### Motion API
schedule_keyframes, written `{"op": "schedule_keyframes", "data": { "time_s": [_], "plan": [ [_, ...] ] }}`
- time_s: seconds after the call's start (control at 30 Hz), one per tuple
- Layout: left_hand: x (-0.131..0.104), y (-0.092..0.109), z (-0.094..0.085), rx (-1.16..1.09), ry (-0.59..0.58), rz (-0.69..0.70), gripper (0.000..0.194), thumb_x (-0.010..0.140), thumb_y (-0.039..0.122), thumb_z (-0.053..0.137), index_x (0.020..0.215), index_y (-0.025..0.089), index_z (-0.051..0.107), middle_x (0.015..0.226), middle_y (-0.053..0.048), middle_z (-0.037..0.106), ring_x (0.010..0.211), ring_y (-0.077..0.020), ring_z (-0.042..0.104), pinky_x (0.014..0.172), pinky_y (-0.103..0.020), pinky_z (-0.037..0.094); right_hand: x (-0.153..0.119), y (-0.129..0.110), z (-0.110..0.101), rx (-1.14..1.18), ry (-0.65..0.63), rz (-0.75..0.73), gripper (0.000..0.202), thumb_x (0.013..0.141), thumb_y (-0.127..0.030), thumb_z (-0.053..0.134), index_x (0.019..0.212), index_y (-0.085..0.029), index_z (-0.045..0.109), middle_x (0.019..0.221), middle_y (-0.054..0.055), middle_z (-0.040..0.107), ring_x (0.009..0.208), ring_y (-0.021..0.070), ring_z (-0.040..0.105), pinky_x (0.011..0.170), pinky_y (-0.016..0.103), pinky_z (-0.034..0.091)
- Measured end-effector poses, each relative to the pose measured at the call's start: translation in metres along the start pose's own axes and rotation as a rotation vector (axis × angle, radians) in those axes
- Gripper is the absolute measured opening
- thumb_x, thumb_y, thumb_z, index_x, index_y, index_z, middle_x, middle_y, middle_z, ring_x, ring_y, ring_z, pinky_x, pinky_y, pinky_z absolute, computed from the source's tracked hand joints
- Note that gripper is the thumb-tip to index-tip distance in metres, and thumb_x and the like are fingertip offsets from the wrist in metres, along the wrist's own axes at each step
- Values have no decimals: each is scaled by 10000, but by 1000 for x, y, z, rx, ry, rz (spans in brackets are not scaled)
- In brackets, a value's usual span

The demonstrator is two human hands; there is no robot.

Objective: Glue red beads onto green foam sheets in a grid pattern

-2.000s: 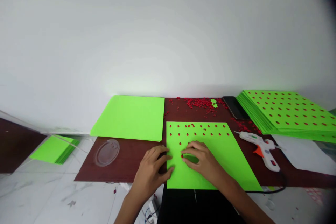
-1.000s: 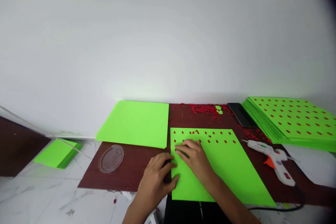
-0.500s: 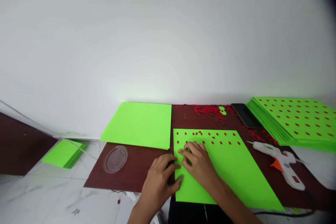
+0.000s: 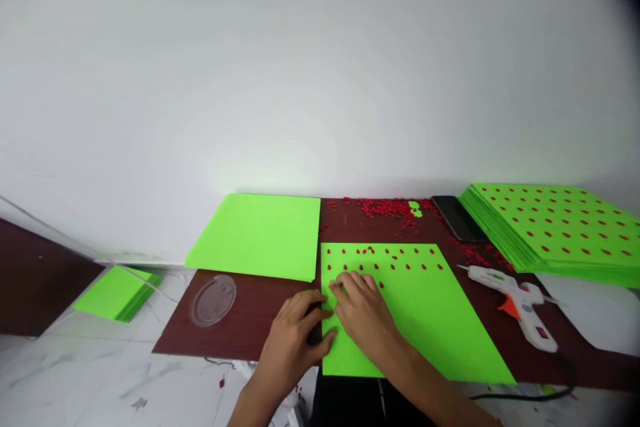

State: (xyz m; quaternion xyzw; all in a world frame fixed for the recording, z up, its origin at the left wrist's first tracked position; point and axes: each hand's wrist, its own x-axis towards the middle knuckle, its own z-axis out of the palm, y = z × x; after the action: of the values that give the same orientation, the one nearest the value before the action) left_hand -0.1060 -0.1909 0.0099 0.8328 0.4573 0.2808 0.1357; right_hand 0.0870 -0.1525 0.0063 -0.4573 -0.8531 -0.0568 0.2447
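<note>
A bright green sheet (image 4: 420,327) lies before me, with rows of small red teardrop pieces (image 4: 392,267) along its far end. A few red pieces sit out of line between the rows. My right hand (image 4: 363,310) rests on the sheet near its left edge, thumb and fingertips drawn together at the spot where a red piece showed a moment ago; that piece is now hidden by the fingers. At the sheet's left edge, my left hand (image 4: 295,330) has its fingers apart, the tips touching or just over the margin, holding nothing.
Plain green sheets (image 4: 257,237) lie at back left, with a clear plastic lid (image 4: 214,300) before them. Loose red pieces (image 4: 387,208), green cutouts (image 4: 415,209) and a phone (image 4: 459,218) are by the wall. At right are a glue gun (image 4: 520,303) and a dotted green stack (image 4: 565,220).
My right fingertips have closed over the red piece that showed beside them. A red piece in the third row, to the right of that hand, is now uncovered. The view has shifted slightly.
</note>
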Motion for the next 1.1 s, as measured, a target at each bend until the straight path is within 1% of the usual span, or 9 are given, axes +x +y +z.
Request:
{"op": "schedule_keyframes", "data": {
  "time_s": [0.13, 0.27, 0.33, 0.43, 0.53, 0.7, 0.8, 0.93, 1.1],
  "plan": [
    [-1, -2, 0, 23, -8, -5, 209, 891, 222, 757, 1096, 242, 722, 1302, -87, 674, 1216, -290, 639, 982, -441, 547, -46, 55, -26, 171, 213, 263, 274, 996, -134, 493, 1137, -216, 713, 1095, 82, 724, 1042, 246, 661, 936, 407, 472],
    [1, -3, -3, 47, -7, 4, 187, 923, 227, 725, 1108, 242, 707, 1298, -91, 666, 1213, -280, 632, 985, -432, 530, -119, 125, -65, -78, 292, 605, 353, 1013, -431, 492, 1114, -176, 714, 1097, 152, 701, 1013, 324, 660, 927, 472, 501],
    [3, 1, -6, 85, 17, 24, 116, 939, 244, 715, 1054, 234, 704, 1225, -88, 684, 1159, -281, 637, 926, -421, 517, -145, 149, -82, -276, 214, 771, 537, 989, -592, 469, 1143, -137, 708, 1068, 199, 690, 970, 383, 648, 840, 507, 509],
    [10, 19, -3, 133, 34, 56, 56, 978, 244, 674, 1029, 233, 697, 1108, -70, 701, 1029, -254, 649, 836, -395, 479, -165, 166, -97, -446, 88, 890, 683, 987, -677, 385, 1187, -105, 700, 1074, 239, 684, 948, 414, 639, 774, 508, 506],
    [22, 50, 12, 56, -47, 97, 120, 996, 219, 637, 1102, 242, 687, 1103, -60, 699, 993, -229, 650, 843, -386, 484, -175, 178, -101, -464, 33, 961, 732, 974, -711, 381, 1242, -94, 673, 1094, 247, 692, 969, 422, 651, 758, 505, 513],
    [47, 90, 52, -42, -182, 156, 256, 953, 232, 700, 1205, 267, 680, 1342, -42, 667, 1222, -255, 621, 1016, -433, 491, -191, 202, -93, -273, -17, 1028, 784, 883, -806, 470, 1163, -108, 690, 1083, 238, 731, 979, 424, 689, 786, 508, 530],
    [55, 93, 63, -45, -233, 148, 342, 948, 263, 718, 1284, 293, 659, 1445, -25, 629, 1324, -261, 576, 1079, -454, 460, -193, 205, -86, -80, 15, 992, 747, 882, -763, 478, 1134, -100, 710, 1033, 236, 758, 952, 409, 719, 793, 476, 540],
    [57, 89, 62, -51, -267, 134, 343, 949, 269, 716, 1285, 310, 662, 1468, -6, 625, 1350, -256, 563, 1098, -454, 439, -185, 199, -89, 87, 25, 993, 640, 876, -680, 552, 1167, -145, 749, 973, 185, 801, 950, 400, 749, 757, 432, 552],
    [59, 93, 57, 21, -368, 184, 520, 910, 362, 753, 1407, 337, 601, 1591, 5, 522, 1446, -305, 483, 1120, -495, 412, -150, 189, -107, 393, -106, 843, 455, 910, -585, 611, 985, -180, 804, 887, 120, 817, 840, 325, 766, 712, 354, 563]
  ]
}}
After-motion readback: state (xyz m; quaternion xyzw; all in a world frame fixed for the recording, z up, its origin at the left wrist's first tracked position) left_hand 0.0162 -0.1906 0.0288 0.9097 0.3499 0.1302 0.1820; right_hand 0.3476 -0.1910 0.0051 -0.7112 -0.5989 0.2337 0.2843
